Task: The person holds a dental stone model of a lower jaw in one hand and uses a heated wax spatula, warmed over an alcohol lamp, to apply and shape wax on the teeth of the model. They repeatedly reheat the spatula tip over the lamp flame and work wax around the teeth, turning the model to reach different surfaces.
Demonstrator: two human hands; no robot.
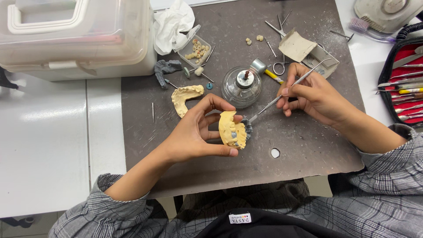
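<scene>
My left hand (198,132) holds a yellow plaster dental cast (231,128) upright between thumb and fingers, above the dark grey work mat (304,145). Grey material sits on some of the cast's teeth and at its right edge. In my right hand (310,94) is a thin metal hand instrument (282,94), gripped like a pen, its tip touching the cast's right side. A second yellow dental cast (185,98) lies on the mat to the left. A glass spirit lamp (241,86) with a metal cap stands just behind the held cast.
A clear plastic storage box (75,37) fills the far left. Crumpled tissue (172,22), a small tray of loose teeth (197,50), a grey impression piece (164,69), scissors (278,66) and burs lie on the mat. A red instrument case (403,83) stands at the right edge.
</scene>
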